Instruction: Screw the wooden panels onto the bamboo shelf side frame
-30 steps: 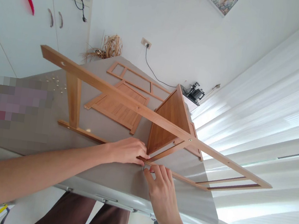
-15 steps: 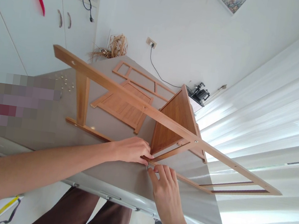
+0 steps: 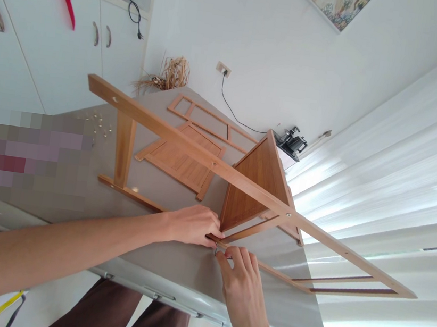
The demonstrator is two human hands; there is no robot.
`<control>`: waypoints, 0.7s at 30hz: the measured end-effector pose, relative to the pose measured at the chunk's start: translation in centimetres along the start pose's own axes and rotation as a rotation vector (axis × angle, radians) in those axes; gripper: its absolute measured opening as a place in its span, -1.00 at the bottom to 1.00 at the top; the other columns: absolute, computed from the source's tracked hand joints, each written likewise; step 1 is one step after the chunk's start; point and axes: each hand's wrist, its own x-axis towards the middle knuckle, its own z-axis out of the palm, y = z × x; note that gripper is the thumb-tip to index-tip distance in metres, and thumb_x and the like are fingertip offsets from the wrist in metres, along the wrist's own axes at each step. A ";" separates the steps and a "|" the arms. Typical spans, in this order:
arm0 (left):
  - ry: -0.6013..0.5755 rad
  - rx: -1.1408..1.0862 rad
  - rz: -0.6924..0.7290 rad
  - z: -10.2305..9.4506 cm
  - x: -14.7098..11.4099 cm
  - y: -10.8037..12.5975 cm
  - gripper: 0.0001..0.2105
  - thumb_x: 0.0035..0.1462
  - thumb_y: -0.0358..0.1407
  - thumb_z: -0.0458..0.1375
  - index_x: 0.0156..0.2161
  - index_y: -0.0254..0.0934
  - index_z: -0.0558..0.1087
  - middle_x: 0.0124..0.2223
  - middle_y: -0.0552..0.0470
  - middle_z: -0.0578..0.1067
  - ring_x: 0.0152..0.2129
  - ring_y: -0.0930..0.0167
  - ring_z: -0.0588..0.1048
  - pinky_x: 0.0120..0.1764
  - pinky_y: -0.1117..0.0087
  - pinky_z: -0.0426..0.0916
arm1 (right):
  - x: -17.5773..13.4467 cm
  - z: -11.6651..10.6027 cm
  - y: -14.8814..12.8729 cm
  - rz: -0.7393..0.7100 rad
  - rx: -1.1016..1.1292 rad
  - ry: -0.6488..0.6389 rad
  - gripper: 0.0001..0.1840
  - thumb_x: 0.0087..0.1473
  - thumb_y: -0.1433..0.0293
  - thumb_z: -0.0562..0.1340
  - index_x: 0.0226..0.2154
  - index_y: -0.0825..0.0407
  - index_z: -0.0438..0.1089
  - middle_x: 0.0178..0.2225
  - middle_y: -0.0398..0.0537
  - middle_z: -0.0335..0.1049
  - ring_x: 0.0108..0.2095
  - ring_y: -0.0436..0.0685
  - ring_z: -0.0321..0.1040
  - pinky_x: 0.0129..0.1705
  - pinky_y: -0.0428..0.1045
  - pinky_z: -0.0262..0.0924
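Observation:
A wooden frame (image 3: 189,141) of long rails and crosspieces stands on its side across the table. My left hand (image 3: 194,224) is closed on its near lower rail, where a slatted wooden panel (image 3: 256,182) and a crosspiece (image 3: 256,229) meet it. My right hand (image 3: 241,276) is just to the right, its fingers pinched round a thin bent metal hex key (image 3: 216,248). One end of the key points up to the underside of that rail; its tip is hidden. Most of the key lies behind my fingers.
Behind the frame, another slatted panel (image 3: 185,156) and a ladder-like frame (image 3: 211,122) lie flat on the grey table (image 3: 70,187). Several small metal fittings (image 3: 101,124) are scattered at the left, near a blurred patch. White curtains (image 3: 402,171) hang at the right.
The view has shifted slightly, so everything sits a little lower. My left hand keeps its hold on the rail, and my right hand stays at the joint with the hex key.

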 end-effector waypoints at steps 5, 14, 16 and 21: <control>0.006 0.008 0.015 0.1 -0.1 -0.1 -0.80 0.17 -0.22 0.31 -0.10 -0.17 0.60 -0.30 0.03 0.64 -0.29 0.36 0.59 -0.27 0.44 0.35 | -0.4 0.7 -0.1 0.092 0.077 0.060 -0.77 0.24 0.60 0.10 -0.20 0.01 0.40 -0.27 -0.02 0.33 -0.28 0.14 0.22 -0.24 0.05 0.06; 0.008 0.014 0.016 0.1 0.0 0.0 -0.80 0.16 -0.23 0.31 -0.11 -0.21 0.61 -0.27 0.02 0.65 -0.27 0.35 0.58 -0.26 0.43 0.35 | -0.9 2.2 0.0 0.234 0.343 0.090 -0.88 0.32 0.44 0.14 -0.23 -0.03 0.38 -0.30 -0.10 0.38 -0.24 0.12 0.29 -0.13 0.05 0.10; 0.003 0.010 0.012 0.0 0.0 0.0 -0.79 0.18 -0.22 0.30 -0.09 -0.20 0.61 -0.27 0.01 0.65 -0.26 0.35 0.58 -0.26 0.44 0.34 | -1.0 2.3 -0.1 0.253 0.370 0.098 -0.88 0.32 0.44 0.14 -0.23 -0.04 0.38 -0.28 -0.10 0.39 -0.23 0.12 0.30 -0.12 0.05 0.11; 0.000 0.005 0.009 -0.3 0.0 0.1 -0.79 0.18 -0.22 0.30 -0.09 -0.20 0.61 -0.27 0.02 0.65 -0.26 0.36 0.58 -0.24 0.44 0.34 | -1.2 2.5 0.0 0.270 0.433 0.121 -0.87 0.31 0.47 0.14 -0.19 -0.04 0.39 -0.25 -0.09 0.38 -0.21 0.11 0.28 -0.14 0.02 0.15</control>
